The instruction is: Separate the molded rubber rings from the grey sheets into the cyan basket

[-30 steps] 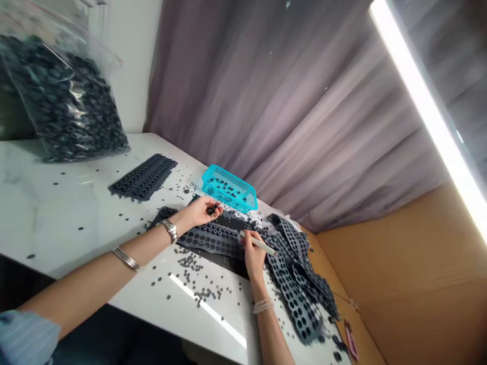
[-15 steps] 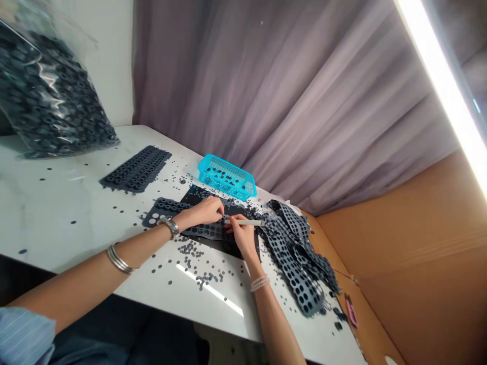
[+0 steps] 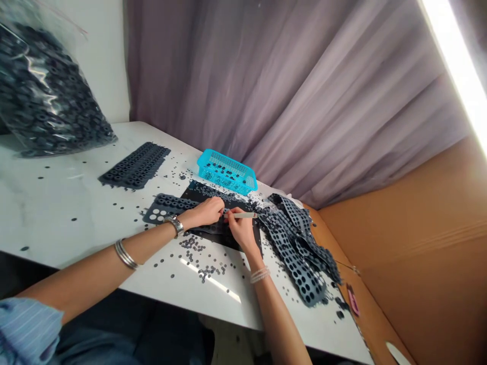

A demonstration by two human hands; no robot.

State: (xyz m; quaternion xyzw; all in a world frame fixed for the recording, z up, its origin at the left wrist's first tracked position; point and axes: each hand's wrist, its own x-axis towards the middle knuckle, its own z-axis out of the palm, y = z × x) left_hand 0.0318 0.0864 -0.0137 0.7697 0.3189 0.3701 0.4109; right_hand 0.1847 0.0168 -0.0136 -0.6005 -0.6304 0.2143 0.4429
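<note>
My right hand point(image 3: 241, 230) grips a slim white pen-like tool point(image 3: 246, 215), its tip end hidden among the fingers. Close beside it, my left hand point(image 3: 209, 210) is closed with fingertips pinched together; what they pinch is too small to make out. Both hands are over a dark grey rubbery sheet point(image 3: 155, 215) with rows of round holes and raised rings. Beneath the sheet lies a black mat point(image 3: 190, 188), strewn with tiny dark discs along its far side. More small loose discs point(image 3: 207, 274) are scattered on the white table in front of the hands.
A turquoise basket point(image 3: 243, 187) stands behind the mat. Another ringed sheet point(image 3: 135, 165) lies at left, near a clear bag of dark rings point(image 3: 49, 96). Punched-out strips point(image 3: 289, 253) heap at right, before cardboard point(image 3: 411, 243) and a pink-handled cutter point(image 3: 353, 300).
The right hand has turned slightly, and the white tool now lies closer to the left fingertips. The whole view has shifted a little. Both hands stay over the sheet.
</note>
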